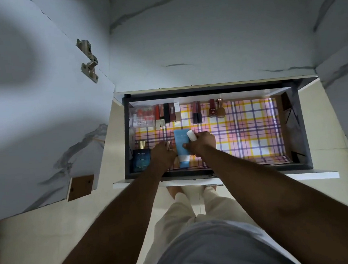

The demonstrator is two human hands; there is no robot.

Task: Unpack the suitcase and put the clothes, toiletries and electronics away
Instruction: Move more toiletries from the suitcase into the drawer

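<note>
- An open dark-framed drawer, lined with pink, yellow and purple checked paper, holds lipsticks and nail polish bottles along its back.
- A dark blue perfume box stands front left.
- The left hand pinches a small rose-gold tube.
- The right hand curls fingers round a light blue plastic tube and a white cylinder.

home dressing area | marble-look wardrobe | open drawer | nail polish bottles

Open drawer w/ plaid liner is seen from above. Blue tube and white bottle are held by right hand; small pink-gold item is pinched by left hand, beside blue perfume box. Lipsticks and nail polishes are lined along back.
</note>
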